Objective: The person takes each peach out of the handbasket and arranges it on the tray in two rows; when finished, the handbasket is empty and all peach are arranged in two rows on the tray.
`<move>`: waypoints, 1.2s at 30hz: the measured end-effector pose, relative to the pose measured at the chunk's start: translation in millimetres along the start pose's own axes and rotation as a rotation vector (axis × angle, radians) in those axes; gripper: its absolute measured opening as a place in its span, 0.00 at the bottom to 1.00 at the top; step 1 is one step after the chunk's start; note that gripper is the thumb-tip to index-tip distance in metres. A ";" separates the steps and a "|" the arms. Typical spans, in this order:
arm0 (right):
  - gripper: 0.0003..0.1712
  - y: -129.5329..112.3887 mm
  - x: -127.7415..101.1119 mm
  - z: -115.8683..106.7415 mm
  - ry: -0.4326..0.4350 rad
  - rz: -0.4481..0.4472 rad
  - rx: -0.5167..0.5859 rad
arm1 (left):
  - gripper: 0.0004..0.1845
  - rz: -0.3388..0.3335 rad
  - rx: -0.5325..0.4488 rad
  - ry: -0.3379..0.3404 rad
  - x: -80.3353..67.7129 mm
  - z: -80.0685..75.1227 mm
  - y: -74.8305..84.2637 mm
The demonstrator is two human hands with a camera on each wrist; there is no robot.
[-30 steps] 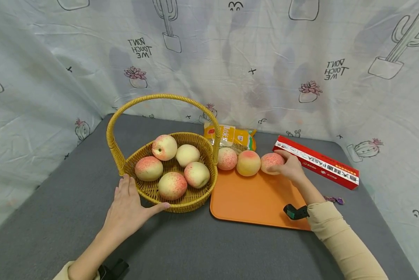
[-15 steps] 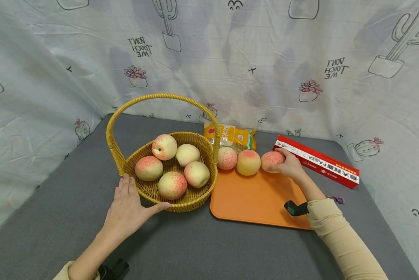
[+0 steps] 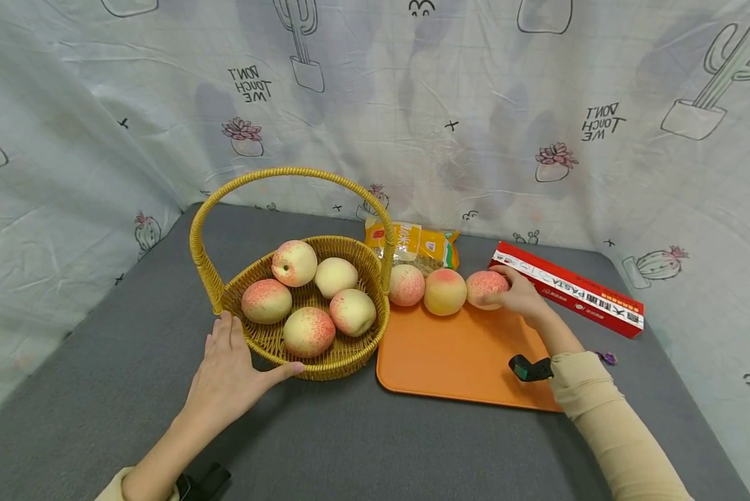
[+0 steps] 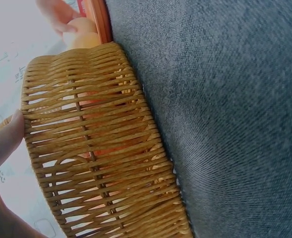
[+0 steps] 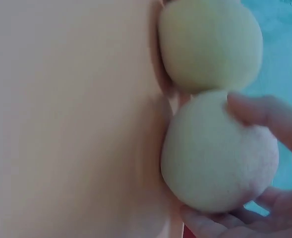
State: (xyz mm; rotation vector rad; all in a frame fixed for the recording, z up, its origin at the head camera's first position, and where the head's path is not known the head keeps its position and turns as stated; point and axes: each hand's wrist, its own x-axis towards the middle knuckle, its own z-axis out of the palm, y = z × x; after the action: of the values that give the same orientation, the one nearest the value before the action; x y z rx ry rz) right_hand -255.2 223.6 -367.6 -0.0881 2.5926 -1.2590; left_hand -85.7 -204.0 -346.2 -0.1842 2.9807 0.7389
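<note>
A yellow wicker basket (image 3: 344,351) with a tall handle holds several peaches. My left hand (image 3: 227,372) rests flat against its near wall, thumb along the base; the left wrist view shows the basket weave (image 4: 101,148) beside my thumb. An orange tray (image 3: 456,358) lies right of the basket with three peaches along its far edge. My right hand (image 3: 520,296) grips the rightmost peach (image 3: 484,287). In the right wrist view my fingers curl round that peach (image 5: 217,153), which touches the middle peach (image 5: 210,44).
A yellow snack packet (image 3: 415,243) lies behind the tray. A red pasta box (image 3: 569,296) lies to the right of my right hand. A small purple item (image 3: 608,358) sits near the tray's right edge. A cactus-print cloth backs the grey table (image 3: 350,445).
The right hand and its peach have shifted slightly left, closing against the middle peach. The left hand and basket have not moved.
</note>
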 end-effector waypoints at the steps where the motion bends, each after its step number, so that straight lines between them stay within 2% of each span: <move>1: 0.46 0.3 0.5 -1.5 -0.018 0.004 0.008 | 0.73 -0.001 0.002 0.000 0.0 0.2 0.0; 5: 0.47 1.4 2.4 -4.4 -0.061 0.022 0.007 | 0.73 -0.006 0.015 -0.001 -0.1 0.8 -0.2; 8: 0.50 -0.6 1.5 -3.6 -0.046 0.025 -0.028 | 0.73 -0.004 0.021 -0.002 0.2 1.2 -0.1; 11: 0.52 -8.0 -3.0 -3.1 0.048 -0.015 -0.080 | 0.74 0.005 0.020 0.005 0.4 1.5 0.5; 14: 0.52 -22.0 -10.3 -1.6 0.204 -0.101 -0.105 | 0.74 0.016 0.019 0.016 0.2 1.4 1.2; 16: 0.48 -34.9 -16.0 3.1 0.307 -0.182 -0.087 | 0.74 0.023 0.017 0.023 0.0 1.3 1.4; 18: 0.43 -49.1 -22.4 12.8 0.416 -0.305 -0.016 | 0.74 0.027 0.017 0.027 -0.4 1.0 1.3; 21: 0.32 -70.7 -31.1 33.1 0.560 -0.561 0.103 | 0.74 0.031 0.022 0.034 -0.9 0.6 0.5; 23: 0.28 -84.1 -36.4 46.7 0.601 -0.728 0.149 | 0.73 0.033 0.025 0.040 -0.7 0.5 -0.1; 25: 0.27 -96.6 -39.9 58.9 0.570 -0.838 0.158 | 0.74 0.036 0.028 0.046 -0.4 0.5 -0.5; 28: 0.28 -113.1 -44.6 76.7 0.411 -0.886 0.123 | 0.74 0.037 0.030 0.049 -0.1 0.7 -0.8; 30: 0.30 -122.6 -47.0 88.9 0.276 -0.860 0.079 | 0.74 0.033 0.030 0.044 -0.3 1.0 -0.8; 34: 0.35 -137.9 -46.2 109.8 0.037 -0.736 -0.128 | 0.73 0.029 0.027 0.039 -0.3 1.2 -0.7; 36: 0.38 -144.2 -41.8 118.4 -0.053 -0.656 -0.235 | 0.73 0.033 0.026 0.043 0.0 1.1 -0.7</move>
State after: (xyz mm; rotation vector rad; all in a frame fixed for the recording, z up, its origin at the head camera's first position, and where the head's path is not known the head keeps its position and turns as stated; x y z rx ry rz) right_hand -192.9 50.1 -316.8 -1.0707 2.7447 -1.0820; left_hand -85.6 -204.1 -347.5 -0.1514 3.0391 0.7076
